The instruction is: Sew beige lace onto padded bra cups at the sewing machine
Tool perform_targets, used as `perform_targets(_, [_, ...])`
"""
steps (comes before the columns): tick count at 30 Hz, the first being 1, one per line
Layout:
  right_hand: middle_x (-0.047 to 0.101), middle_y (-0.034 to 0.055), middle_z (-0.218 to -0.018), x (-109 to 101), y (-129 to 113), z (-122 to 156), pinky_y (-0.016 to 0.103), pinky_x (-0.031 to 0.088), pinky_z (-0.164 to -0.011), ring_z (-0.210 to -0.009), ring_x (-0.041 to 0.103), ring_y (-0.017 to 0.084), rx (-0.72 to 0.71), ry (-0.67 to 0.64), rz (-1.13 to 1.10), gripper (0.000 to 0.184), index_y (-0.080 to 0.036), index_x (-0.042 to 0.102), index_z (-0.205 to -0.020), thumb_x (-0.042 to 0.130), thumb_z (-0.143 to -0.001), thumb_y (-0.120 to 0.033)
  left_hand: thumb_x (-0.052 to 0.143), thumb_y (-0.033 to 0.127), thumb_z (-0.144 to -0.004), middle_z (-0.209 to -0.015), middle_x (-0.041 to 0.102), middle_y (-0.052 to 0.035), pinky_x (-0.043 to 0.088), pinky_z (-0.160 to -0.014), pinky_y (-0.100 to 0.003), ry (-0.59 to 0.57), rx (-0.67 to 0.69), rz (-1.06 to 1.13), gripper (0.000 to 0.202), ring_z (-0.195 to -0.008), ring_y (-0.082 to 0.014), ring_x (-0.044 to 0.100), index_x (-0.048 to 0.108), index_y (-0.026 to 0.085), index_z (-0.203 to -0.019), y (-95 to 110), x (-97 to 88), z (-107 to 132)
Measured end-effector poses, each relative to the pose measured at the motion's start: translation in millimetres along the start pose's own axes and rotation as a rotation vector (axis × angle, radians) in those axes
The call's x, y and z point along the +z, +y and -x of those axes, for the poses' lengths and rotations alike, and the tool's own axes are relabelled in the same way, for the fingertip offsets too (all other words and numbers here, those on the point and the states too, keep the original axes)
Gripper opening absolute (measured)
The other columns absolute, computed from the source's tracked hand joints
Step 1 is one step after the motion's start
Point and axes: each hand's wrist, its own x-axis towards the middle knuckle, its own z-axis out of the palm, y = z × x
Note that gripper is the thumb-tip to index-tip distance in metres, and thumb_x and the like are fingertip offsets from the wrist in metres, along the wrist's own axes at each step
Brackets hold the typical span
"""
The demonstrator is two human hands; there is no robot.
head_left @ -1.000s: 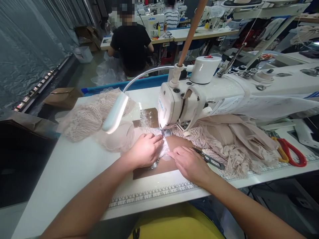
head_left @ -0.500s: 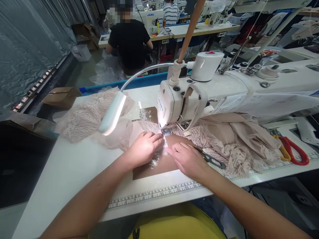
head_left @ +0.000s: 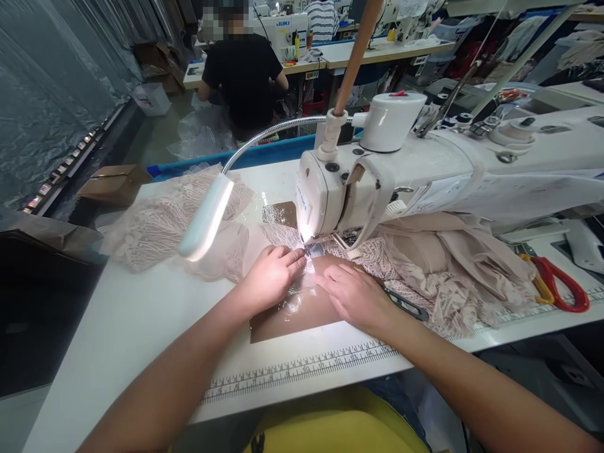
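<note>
My left hand (head_left: pixel 271 275) lies flat on pale pink lace fabric (head_left: pixel 302 277), fingertips close to the needle (head_left: pixel 309 250) of a white sewing machine (head_left: pixel 358 182). Just to the right, my right hand (head_left: pixel 353 296) also presses flat on the lace, fingers stretched toward the needle. Both hands hold the fabric down on a brown plate (head_left: pixel 292 321) set in the white table (head_left: pixel 141 314). A small pair of thread snips (head_left: pixel 406 306) lies under the edge of my right hand.
More lace is heaped at the left (head_left: pixel 160 220) and bunched under the machine arm at the right (head_left: pixel 448 264). A gooseneck lamp (head_left: pixel 205 220) hangs over the left pile. Red and yellow scissors (head_left: pixel 557 286) lie far right. A person in black (head_left: pixel 243 75) sits at another table behind.
Both hands have slid a little away from me toward the needle with the lace. More of the brown plate shows in front of them.
</note>
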Motion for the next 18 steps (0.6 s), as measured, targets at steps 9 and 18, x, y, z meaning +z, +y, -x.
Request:
perform_targets(9, [0.059,0.006,-0.086,0,4,-18,0.029,0.037,-0.067,-0.077,0.052,0.018,0.047,-0.029,-0.007,0.04,-0.02,0.06,-0.124,0.036,-0.092,-0.014,0.046,0.013,-0.089,-0.132,0.057,-0.008,0.043,-0.091,-0.042,0.049,-0.107,-0.011,0.037,-0.106,-0.0274,0.052,0.059,0.016,-0.124,-11,5.9,-3])
perform_targets(18, [0.065,0.0031,-0.092,3,3,-22,0.029,0.037,-0.067,-0.078,0.055,0.018,0.11,0.021,-0.038,0.031,-0.023,0.061,-0.113,0.05,-0.085,-0.019,0.041,0.022,-0.087,-0.126,0.058,-0.0119,0.045,-0.093,-0.046,0.141,-0.109,0.064,0.038,-0.111,-0.0306,0.053,0.057,0.018,-0.122,-28,11.1,9])
